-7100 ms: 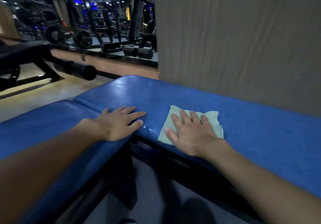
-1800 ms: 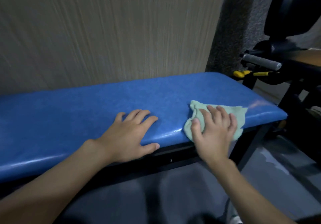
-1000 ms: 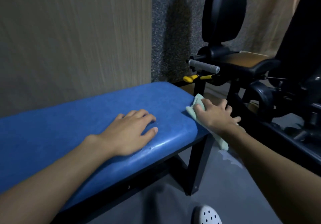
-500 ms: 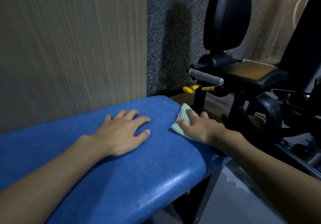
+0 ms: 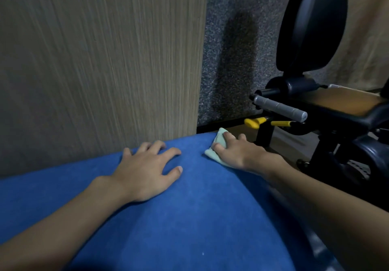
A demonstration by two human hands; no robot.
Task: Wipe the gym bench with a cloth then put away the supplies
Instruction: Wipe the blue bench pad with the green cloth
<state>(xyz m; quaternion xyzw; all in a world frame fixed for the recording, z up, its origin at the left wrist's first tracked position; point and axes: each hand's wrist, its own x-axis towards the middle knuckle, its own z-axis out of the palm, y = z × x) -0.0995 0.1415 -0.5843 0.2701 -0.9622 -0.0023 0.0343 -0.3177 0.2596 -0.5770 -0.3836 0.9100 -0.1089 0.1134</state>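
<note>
A beige wall panel [image 5: 101, 60] with fine vertical grain fills the view from 9 to 12 o'clock. It meets a speckled grey carpeted wall [image 5: 231, 50] at about 12. Below them, a counter [image 5: 189, 218] padded in blue, faintly pebbled vinyl spreads across the lower half, and its rounded end falls away toward 1 o'clock.

The left hand [image 5: 145, 172] lies palm down on the vinyl near the middle, fingers spread and almost straight, holding nothing.

At 3 o'clock from it and a little apart, the right hand [image 5: 235, 153] covers a pale green cloth [image 5: 212, 154] at the rounded far end of the counter. The thumb presses the soft, folded fabric and the fingers bend over its upper corner, so only a crumpled wedge shows past the knuckles.

Between 1 and 3 o'clock stands a black exercise machine. It has a tall, smooth, padded backrest [image 5: 311, 22], a ribbed grey cylindrical grip [image 5: 280, 108] and a small yellow lever [image 5: 253, 122] just beyond the cloth.
</note>
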